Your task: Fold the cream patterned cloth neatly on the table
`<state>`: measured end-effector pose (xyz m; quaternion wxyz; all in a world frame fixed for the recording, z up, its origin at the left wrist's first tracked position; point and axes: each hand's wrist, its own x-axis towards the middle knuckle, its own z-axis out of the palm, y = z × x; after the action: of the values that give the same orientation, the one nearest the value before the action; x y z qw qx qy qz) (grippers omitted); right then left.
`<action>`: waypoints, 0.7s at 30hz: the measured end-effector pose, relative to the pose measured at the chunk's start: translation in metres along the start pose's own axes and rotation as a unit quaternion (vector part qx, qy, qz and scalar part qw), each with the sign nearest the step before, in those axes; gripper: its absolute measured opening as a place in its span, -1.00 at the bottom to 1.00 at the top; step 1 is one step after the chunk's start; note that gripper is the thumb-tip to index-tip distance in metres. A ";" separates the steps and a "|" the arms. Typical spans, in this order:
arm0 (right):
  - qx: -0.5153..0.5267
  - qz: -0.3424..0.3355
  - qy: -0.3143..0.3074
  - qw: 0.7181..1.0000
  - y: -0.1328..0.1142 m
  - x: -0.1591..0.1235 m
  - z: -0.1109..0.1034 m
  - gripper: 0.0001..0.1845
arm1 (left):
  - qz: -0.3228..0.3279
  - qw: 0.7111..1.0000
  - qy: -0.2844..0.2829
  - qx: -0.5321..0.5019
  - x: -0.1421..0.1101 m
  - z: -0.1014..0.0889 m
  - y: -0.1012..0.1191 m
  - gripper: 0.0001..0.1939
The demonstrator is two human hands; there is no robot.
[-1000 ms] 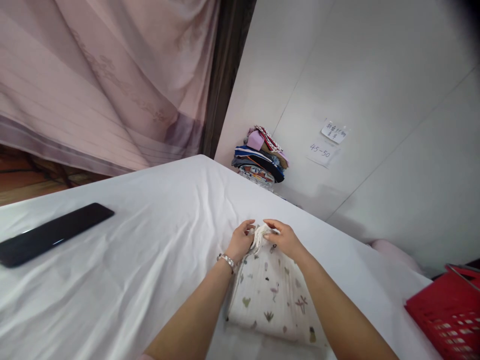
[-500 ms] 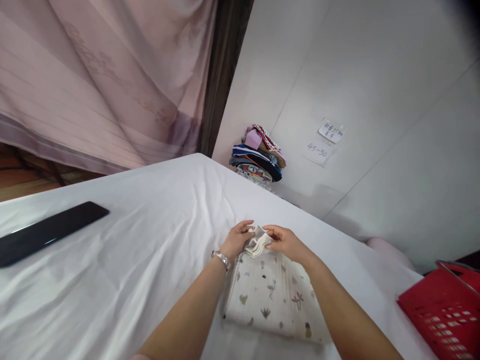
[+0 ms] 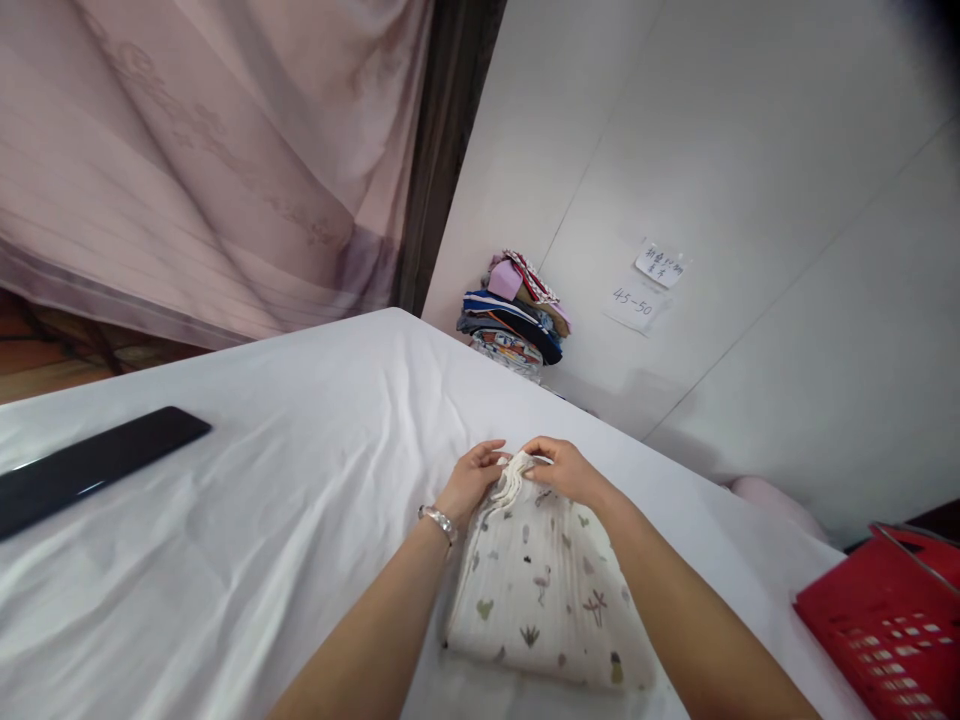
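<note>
A folded white cloth (image 3: pixel 536 590), printed with small plants and a flamingo, lies flat on the white-covered table (image 3: pixel 300 480). Its far edge is bunched up in layers between my two hands. My left hand (image 3: pixel 472 478), with a silver bracelet at the wrist, pinches the left side of that bunched edge. From the other side my right hand (image 3: pixel 566 468) grips the gathered layers between thumb and fingers. The fingertips are partly hidden by the fabric.
On the left lies a long black glossy object (image 3: pixel 105 465). A red plastic basket (image 3: pixel 885 610) stands at the right edge. Folded clothes (image 3: pixel 514 310) are piled by the wall, near two paper notes (image 3: pixel 645 285). A pink curtain (image 3: pixel 210 150) hangs behind.
The bunched edge has been drawn tighter and turned over, showing more printed fabric near my right hand. My right hand has moved slightly left, closer to my left hand.
</note>
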<state>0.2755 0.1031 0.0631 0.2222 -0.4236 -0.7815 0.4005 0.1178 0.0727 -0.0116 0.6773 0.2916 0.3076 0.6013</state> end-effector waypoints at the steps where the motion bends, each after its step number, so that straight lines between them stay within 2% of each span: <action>1: 0.003 0.003 0.008 1.000 0.000 -0.003 0.000 -0.78 | -0.012 1.000 -0.003 -0.009 -0.001 0.000 0.002 -0.47; 4: 0.012 0.011 0.014 1.000 -0.005 -0.014 -0.001 -0.80 | -0.057 0.998 -0.004 0.002 -0.003 -0.004 0.004 -0.50; 7: 0.022 0.009 -0.004 1.000 -0.015 -0.029 -0.006 -0.79 | -0.087 0.989 0.029 0.116 -0.002 -0.008 0.002 -0.65; 9: 0.019 0.014 -0.034 0.999 -0.022 -0.038 -0.010 -0.73 | -0.079 0.980 0.059 0.172 0.000 -0.009 0.000 -0.73; 12: 0.037 0.044 -0.117 0.991 -0.029 -0.044 -0.015 -0.58 | -0.053 0.984 0.090 0.147 0.002 -0.005 0.000 -0.72; 14: 0.071 0.051 -0.146 0.985 -0.030 -0.040 -0.015 -0.54 | -0.037 0.988 0.089 0.118 0.002 0.002 0.003 -0.69; 15: 0.085 0.045 -0.136 0.986 -0.030 -0.037 -0.015 -0.55 | -0.029 0.990 0.082 0.108 0.001 0.006 0.006 -0.69; 19: 0.077 0.000 -0.029 0.997 -0.027 -0.020 -0.013 -0.65 | 0.003 0.994 0.056 0.098 -0.007 0.025 0.015 -0.69; 21: 0.069 -0.007 -0.017 0.997 -0.029 -0.017 -0.014 -0.67 | 0.012 0.992 0.058 0.109 -0.010 0.031 0.018 -0.71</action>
<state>0.2802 0.0851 0.0945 0.2404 -0.3950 -0.7587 0.4589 0.1290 0.0641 0.0223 0.6155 0.3319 0.4062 0.5882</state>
